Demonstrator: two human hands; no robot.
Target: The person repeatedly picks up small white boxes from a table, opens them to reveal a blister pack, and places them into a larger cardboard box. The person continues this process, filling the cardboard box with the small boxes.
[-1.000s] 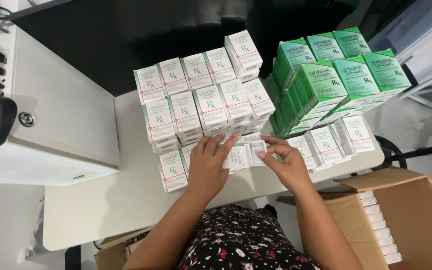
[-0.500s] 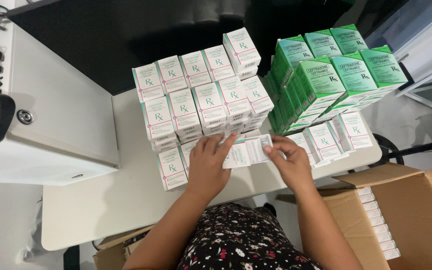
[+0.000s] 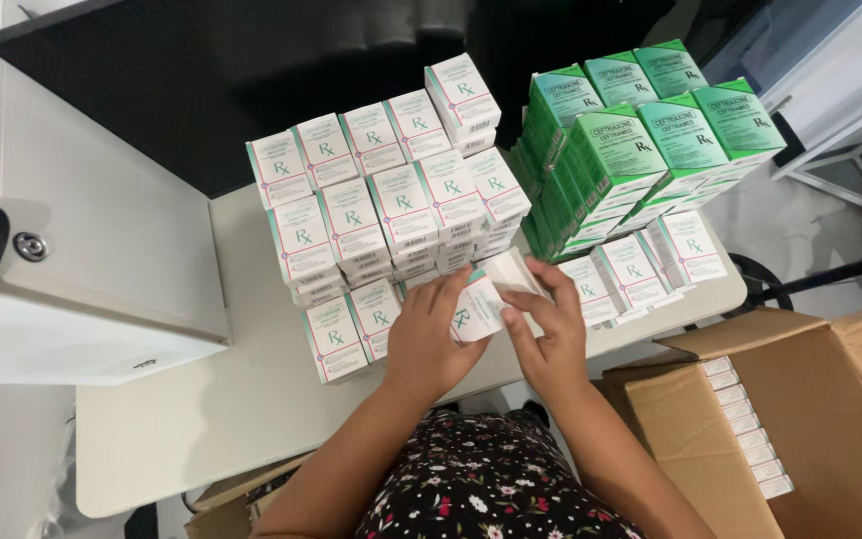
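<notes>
Since a moment ago the small white carton has turned upright between both hands, its top flap open. Left hand and right hand clamp it above the table; the cardboard box holds a row of white cartons.

The person wears a black dress with a small flower print: white, pink and red blossoms with little green leaves, spread densely over the cloth. Both forearms are bare, with no sleeves on them. The left hand and the right hand carry no gloves, rings or watch.
</notes>
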